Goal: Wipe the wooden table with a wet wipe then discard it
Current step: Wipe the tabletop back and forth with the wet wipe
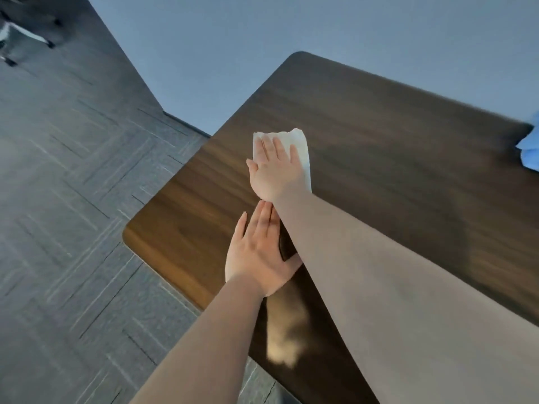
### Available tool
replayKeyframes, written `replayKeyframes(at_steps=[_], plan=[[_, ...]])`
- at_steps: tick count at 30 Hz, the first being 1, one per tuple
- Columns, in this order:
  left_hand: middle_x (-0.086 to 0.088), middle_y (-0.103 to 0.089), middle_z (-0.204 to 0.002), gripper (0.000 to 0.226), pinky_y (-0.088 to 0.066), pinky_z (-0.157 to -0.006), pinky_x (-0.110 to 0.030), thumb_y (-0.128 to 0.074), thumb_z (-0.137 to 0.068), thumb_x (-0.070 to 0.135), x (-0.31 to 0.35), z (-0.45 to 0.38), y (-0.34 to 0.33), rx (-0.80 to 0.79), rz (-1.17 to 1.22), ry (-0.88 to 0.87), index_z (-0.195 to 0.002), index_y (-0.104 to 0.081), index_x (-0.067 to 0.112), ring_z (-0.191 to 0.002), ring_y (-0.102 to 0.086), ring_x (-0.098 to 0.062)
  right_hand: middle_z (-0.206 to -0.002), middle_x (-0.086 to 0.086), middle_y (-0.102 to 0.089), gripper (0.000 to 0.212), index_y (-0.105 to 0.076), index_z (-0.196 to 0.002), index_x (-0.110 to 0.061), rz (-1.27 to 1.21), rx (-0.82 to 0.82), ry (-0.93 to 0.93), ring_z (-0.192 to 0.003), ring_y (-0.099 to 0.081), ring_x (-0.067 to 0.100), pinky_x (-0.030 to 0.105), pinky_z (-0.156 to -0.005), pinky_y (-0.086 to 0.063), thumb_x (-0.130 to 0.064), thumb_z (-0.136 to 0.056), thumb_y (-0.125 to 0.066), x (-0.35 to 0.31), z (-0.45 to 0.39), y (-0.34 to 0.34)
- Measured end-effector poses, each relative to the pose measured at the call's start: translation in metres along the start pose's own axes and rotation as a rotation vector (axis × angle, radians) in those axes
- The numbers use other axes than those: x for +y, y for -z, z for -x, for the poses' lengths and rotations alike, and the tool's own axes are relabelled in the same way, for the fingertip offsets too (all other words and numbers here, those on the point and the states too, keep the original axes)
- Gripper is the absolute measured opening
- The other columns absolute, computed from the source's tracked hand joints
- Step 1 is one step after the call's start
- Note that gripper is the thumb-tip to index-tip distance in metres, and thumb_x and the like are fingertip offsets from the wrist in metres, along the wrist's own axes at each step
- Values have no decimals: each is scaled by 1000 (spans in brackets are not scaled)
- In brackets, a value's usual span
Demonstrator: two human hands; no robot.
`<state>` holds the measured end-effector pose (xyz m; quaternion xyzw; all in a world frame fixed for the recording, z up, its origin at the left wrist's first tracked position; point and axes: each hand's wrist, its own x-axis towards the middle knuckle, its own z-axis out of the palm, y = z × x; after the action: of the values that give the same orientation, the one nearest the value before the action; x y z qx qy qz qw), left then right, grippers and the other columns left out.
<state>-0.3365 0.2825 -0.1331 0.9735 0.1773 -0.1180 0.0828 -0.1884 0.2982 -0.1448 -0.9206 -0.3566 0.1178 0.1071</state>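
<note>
Item: wet wipe (300, 150), white, one sheet, apparently folded to a rough rectangle. Location: laid flat on the wooden counter (393, 135), toward its left side, well in from the rounded near-left corner. It is covered in large part by the right hand (275, 170); only its far edge and its right-hand strip are left showing.

Right hand: held open and flat, palm down, fingers (280, 148) extended and slightly spread over the wipe. Nothing is pinched or clenched; the sheet is pinned by pressure alone.

Left hand (256, 252): likewise open and flat, palm down, rested on the bare counter nearer the person, just beside the right forearm. Nothing is held in it.

Handling, as judged: the wipe is taken to be very light, limp and thin, with no stiffness of its own. Being damp, it is expected to cling to the glossy surface and to bunch or roll at the edges if pushed from one corner. Even palm pressure across its middle is judged the better hold for wiping. For discarding, it is best gathered from its free edges and crumpled into the fist. Tearing under hard dragging is thought possible.

Also noted: a blue object (529, 147) at the counter's far right edge, not identifiable; grey patterned carpet floor (73, 185) to the left.
</note>
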Motion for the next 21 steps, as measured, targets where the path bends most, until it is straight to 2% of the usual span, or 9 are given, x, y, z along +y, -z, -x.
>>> replayKeyframes(at_steps=[4, 5, 7, 10, 14, 17, 21], plan=[[-5, 11, -159, 78, 6, -117, -45, -24, -88, 59, 1, 5, 13, -158, -163, -47, -148, 9, 21, -144, 17, -22, -162, -1, -2, 57, 0, -152, -19, 36, -11, 90, -148, 2, 20, 44, -120, 1, -42, -100, -10, -30, -25, -10], [-5, 8, -159, 77, 7, -117, -45, -27, -89, 58, 1, 6, 13, -156, -156, -52, -149, 7, 21, -145, 15, -23, -162, 0, -2, 57, 0, -152, -19, 40, -8, 102, -148, 2, 20, 44, -120, 1, -42, -100, -10, -34, -27, -11], [-3, 5, -160, 79, 7, -118, -44, -17, -85, 64, -1, 6, 8, -81, -76, -40, -150, 2, 23, -145, 12, -21, -162, -1, -3, 56, -1, -152, -20, 51, -15, 149, -148, 1, 19, 44, -120, 0, -41, -100, -11, -35, -26, -12], [0, 4, -160, 97, 1, -119, -42, 5, -67, 74, -3, 5, 0, 23, 5, -19, -150, -2, 24, -145, 13, -16, -162, -3, 0, 56, 2, -151, -23, 74, -68, 216, -148, 3, 17, 43, -120, 1, -42, -101, -9, -21, -19, -6], [4, 0, -159, 100, -2, -119, -41, 3, -70, 81, -1, 5, -2, 118, 41, 0, -150, -1, 21, -145, 7, -12, -161, -7, 2, 56, 2, -151, -24, 61, -78, 126, -148, 4, 13, 41, -120, 2, -43, -101, -10, 22, 12, 4], [4, 6, -159, 100, 0, -119, -39, -3, -74, 84, 0, 3, -4, 69, 5, -5, -149, 5, 19, -145, 8, -12, -161, -9, 4, 57, 3, -151, -25, 39, -67, 10, -147, 6, 11, 40, -119, 5, -45, -100, -9, 70, 55, 13], [0, 10, -159, 99, 1, -118, -37, 2, -75, 81, -2, 4, -2, -5, -109, -6, -148, 10, 14, -145, 10, -14, -161, -10, 3, 57, 4, -151, -25, 65, -49, -164, -147, 6, 11, 38, -119, 5, -46, -99, -9, 130, 123, 21]])
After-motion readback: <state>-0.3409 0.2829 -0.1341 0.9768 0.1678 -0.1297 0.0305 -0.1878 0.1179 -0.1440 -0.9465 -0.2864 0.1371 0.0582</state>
